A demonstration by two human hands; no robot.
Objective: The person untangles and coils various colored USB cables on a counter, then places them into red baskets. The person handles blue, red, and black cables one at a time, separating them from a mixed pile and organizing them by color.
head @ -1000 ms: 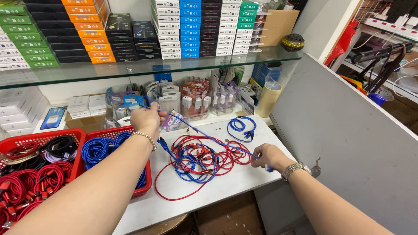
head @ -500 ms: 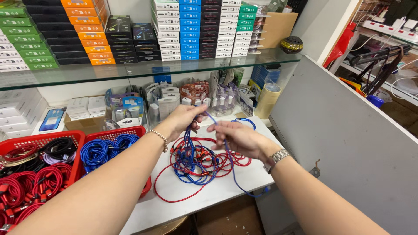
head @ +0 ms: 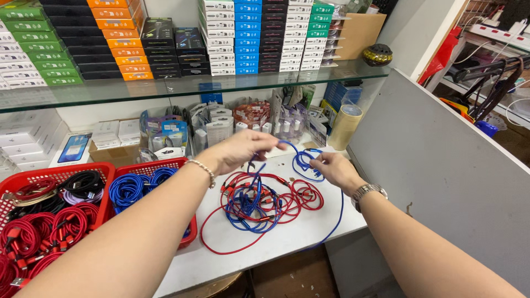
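Note:
My left hand [head: 240, 151] pinches one end of a blue cable [head: 302, 161] above the white counter. The same cable runs to my right hand [head: 335, 169], which grips it a little to the right, and one length hangs down over the counter's front edge. Below both hands lies a tangled pile of red and blue cables [head: 259, 201]. A bracelet circles my left wrist and a watch my right.
Two red baskets stand at left: one [head: 182, 165] holds coiled blue cables, the other [head: 33, 179] red, black and purple coils. Small packaged goods and a tape roll [head: 345, 126] line the back. A glass shelf [head: 165, 88] carries stacked boxes. A grey partition [head: 441, 165] walls the right.
My left hand came across from the basket to the middle and my right hand rose from the counter edge. Both now hold the blue cable, drawn up off the pile.

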